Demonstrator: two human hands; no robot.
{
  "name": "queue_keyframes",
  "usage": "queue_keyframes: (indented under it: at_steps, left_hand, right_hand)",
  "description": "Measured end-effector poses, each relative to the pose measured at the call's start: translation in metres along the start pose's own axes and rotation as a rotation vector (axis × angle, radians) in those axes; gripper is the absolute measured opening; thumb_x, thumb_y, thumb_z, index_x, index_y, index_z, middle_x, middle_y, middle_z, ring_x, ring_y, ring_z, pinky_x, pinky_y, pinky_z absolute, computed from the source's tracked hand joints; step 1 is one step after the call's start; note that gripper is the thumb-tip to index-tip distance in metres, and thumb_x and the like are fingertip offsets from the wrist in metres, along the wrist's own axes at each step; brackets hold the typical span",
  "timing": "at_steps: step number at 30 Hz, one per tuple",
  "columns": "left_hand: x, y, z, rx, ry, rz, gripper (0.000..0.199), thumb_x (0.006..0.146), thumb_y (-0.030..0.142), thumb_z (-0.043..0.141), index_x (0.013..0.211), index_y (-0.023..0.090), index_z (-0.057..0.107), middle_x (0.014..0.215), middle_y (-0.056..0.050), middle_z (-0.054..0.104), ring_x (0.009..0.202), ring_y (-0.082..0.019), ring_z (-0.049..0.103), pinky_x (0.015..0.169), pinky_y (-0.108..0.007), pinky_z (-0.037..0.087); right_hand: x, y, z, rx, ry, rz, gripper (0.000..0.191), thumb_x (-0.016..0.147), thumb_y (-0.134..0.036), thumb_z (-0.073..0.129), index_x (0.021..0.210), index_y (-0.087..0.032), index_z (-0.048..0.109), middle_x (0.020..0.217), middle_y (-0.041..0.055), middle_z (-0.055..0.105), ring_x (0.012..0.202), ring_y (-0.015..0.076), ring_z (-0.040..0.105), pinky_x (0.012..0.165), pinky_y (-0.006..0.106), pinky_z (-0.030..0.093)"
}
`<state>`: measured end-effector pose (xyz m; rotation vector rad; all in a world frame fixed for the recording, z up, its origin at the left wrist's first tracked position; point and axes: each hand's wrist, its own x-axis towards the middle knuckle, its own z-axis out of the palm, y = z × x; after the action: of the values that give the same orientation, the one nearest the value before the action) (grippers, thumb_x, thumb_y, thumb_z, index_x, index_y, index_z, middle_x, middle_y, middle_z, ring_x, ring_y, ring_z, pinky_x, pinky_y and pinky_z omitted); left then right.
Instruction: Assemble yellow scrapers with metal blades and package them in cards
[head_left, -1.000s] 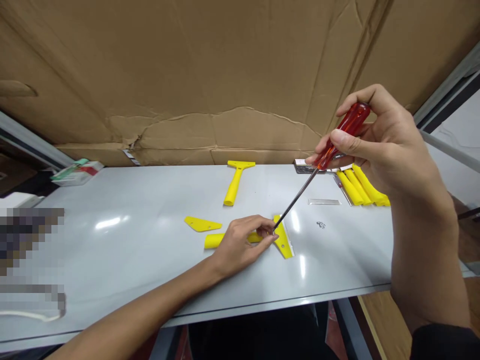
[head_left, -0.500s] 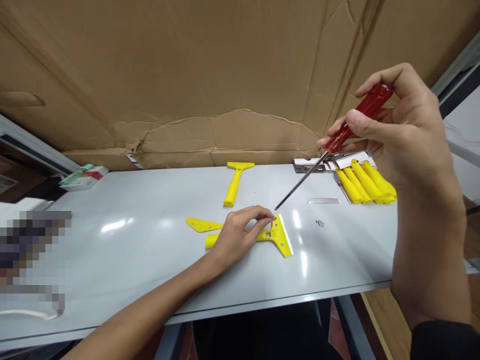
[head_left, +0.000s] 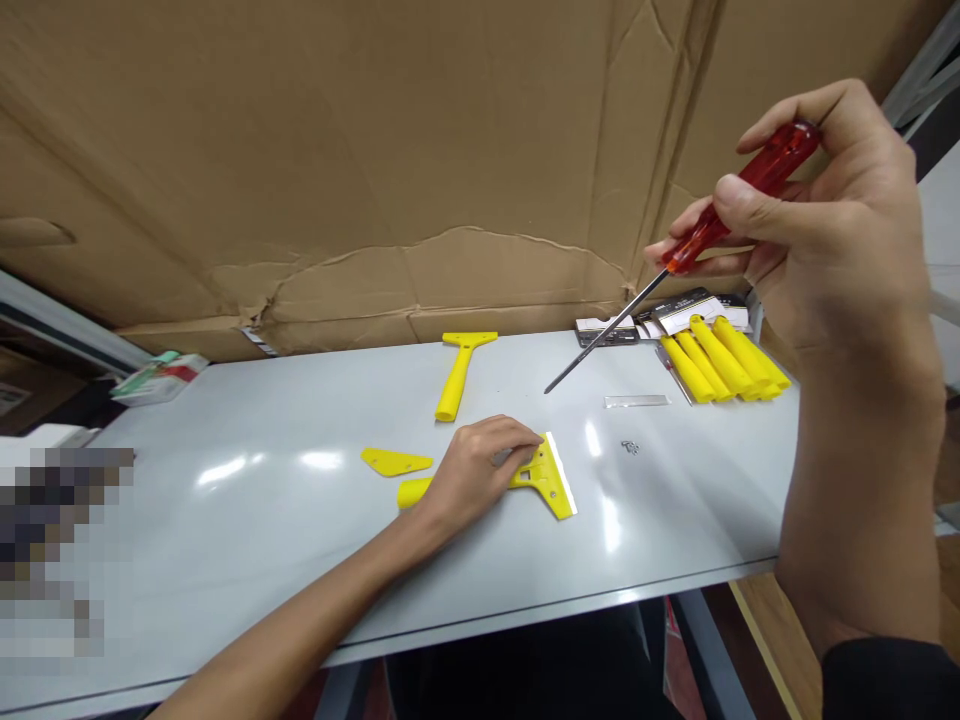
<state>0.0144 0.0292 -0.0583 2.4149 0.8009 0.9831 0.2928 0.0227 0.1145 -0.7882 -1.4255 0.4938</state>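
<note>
We have the left hand point(head_left: 476, 460) over the yellow scraper point(head_left: 546, 475), fingers curled round its handle, thumb and index tips together at the head's upper corner. Right hand point(head_left: 817, 220) is closed round the red screwdriver point(head_left: 697, 240), held up — tip clear of the scraper.

Done, as we read it: blade strip point(head_left: 564, 472) lies along the head, lower hole seems to have its screw point(head_left: 553, 494). Upper hole looks dark — we can't tell if it's filled, fingers crowd it.

Left: loose yellow plate point(head_left: 395, 462) beside the handle, second scraper point(head_left: 457, 378) untouched further back. Little pile of screws point(head_left: 630, 447) to the right, clear strip point(head_left: 636, 401) behind it, yellow handles point(head_left: 718, 366) bunched at the table's far right
</note>
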Motion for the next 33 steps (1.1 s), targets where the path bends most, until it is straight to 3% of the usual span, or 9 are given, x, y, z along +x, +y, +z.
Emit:
queue_keyframes:
  at_steps: [6, 11, 16, 22, 29, 33]
  left_hand:
    - [-0.001, -0.004, 0.005, 0.134, -0.071, 0.112, 0.022, 0.097, 0.008, 0.055, 0.095, 0.018, 0.075, 0.088, -0.006, 0.076, 0.081, -0.019, 0.069, 0.071, -0.032, 0.058]
    - [-0.003, -0.008, 0.010, 0.224, -0.107, 0.213, 0.029, 0.093, -0.002, 0.050, 0.096, 0.016, 0.073, 0.093, -0.008, 0.074, 0.087, -0.020, 0.065, 0.072, -0.032, 0.057]
    - [-0.004, -0.006, 0.009, 0.275, -0.135, 0.230, 0.032, 0.091, -0.004, 0.049, 0.095, 0.016, 0.073, 0.092, -0.008, 0.071, 0.086, -0.020, 0.063, 0.070, -0.030, 0.055]
    - [-0.008, -0.008, 0.007, 0.291, -0.154, 0.229, 0.028, 0.093, -0.001, 0.050, 0.098, 0.015, 0.073, 0.095, -0.009, 0.069, 0.087, -0.021, 0.063, 0.071, -0.031, 0.056]
    - [-0.012, -0.012, 0.003, 0.278, -0.152, 0.150, 0.028, 0.094, -0.002, 0.050, 0.103, 0.013, 0.072, 0.097, -0.010, 0.069, 0.090, -0.021, 0.064, 0.077, -0.033, 0.057]
    - [-0.014, -0.012, 0.003, 0.359, -0.161, 0.175, 0.028, 0.093, -0.001, 0.050, 0.100, 0.015, 0.072, 0.096, -0.009, 0.068, 0.087, -0.021, 0.063, 0.070, -0.031, 0.055]
  right_hand:
    - [-0.001, -0.002, -0.001, -0.009, -0.013, -0.010, 0.031, 0.080, -0.012, 0.078, 0.098, -0.026, 0.057, 0.079, -0.0005, 0.062, 0.077, 0.0277, 0.075, 0.061, 0.048, 0.068]
    - [-0.001, -0.003, 0.000, -0.017, -0.013, 0.015, 0.028, 0.081, -0.014, 0.077, 0.096, -0.029, 0.059, 0.079, -0.0012, 0.063, 0.079, 0.0264, 0.075, 0.059, 0.045, 0.067]
    - [-0.002, -0.004, 0.003, -0.023, 0.006, 0.016, 0.029, 0.079, -0.016, 0.079, 0.093, -0.030, 0.058, 0.078, -0.0026, 0.061, 0.077, 0.0237, 0.073, 0.059, 0.042, 0.067]
    - [-0.002, 0.001, 0.003, -0.016, -0.034, -0.006, 0.028, 0.081, -0.015, 0.078, 0.095, -0.029, 0.058, 0.077, -0.0011, 0.064, 0.076, 0.0289, 0.075, 0.059, 0.050, 0.066]
    - [-0.002, 0.009, 0.006, -0.029, -0.029, 0.012, 0.028, 0.081, -0.010, 0.073, 0.095, -0.030, 0.059, 0.074, -0.0020, 0.067, 0.073, 0.0263, 0.076, 0.048, 0.038, 0.063]
    - [-0.001, 0.009, 0.007, -0.047, -0.042, 0.013, 0.029, 0.081, -0.010, 0.073, 0.098, -0.028, 0.057, 0.075, -0.0014, 0.069, 0.070, 0.0264, 0.076, 0.048, 0.038, 0.063]
